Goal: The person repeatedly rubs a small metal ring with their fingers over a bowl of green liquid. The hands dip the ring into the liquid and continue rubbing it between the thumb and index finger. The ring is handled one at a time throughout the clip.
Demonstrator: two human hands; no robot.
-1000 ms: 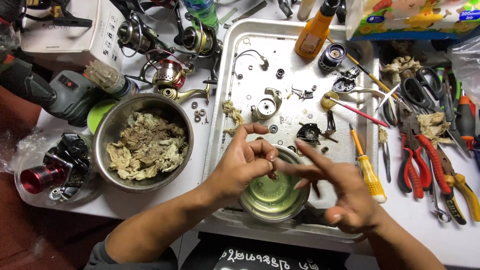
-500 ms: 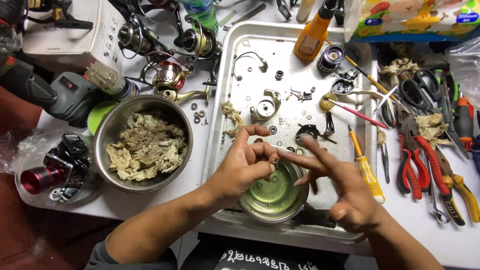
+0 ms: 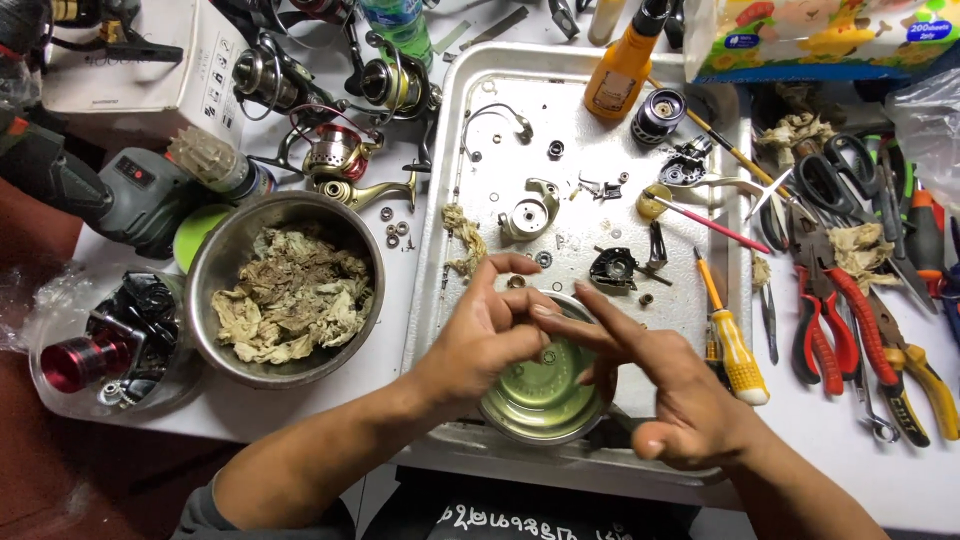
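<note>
Left grip: the left hand, centre of the frame, has thumb and fingers curled toward each other above the small bowl; whatever sits between the fingertips is too small to make out, so I cannot tell whether it is pinching anything.
Right grip: the right hand, lower centre-right, is spread, its fingers pointing up-left and meeting the left fingertips; it clasps nothing visible (the thumb sticks out below).
Small bowl: a round metal bowl with greenish liquid sits under both hands at the lower edge of the tray.
Tray: a metal tray fills the centre and top of the frame, strewn with small reel parts, washers and screws.
On the tray: an orange bottle at top centre, a black spool just right of it, a silver reel housing above the hands, a black part near the right fingertips.
Right of the hands: a yellow-handled screwdriver on the tray's right rim.
Far right of the bench: red-handled pliers among other tools.
Left of the tray: a large steel bowl of soiled rags; above it, several spinning reels.
Lower left: a red spool in a clear bag.
</note>
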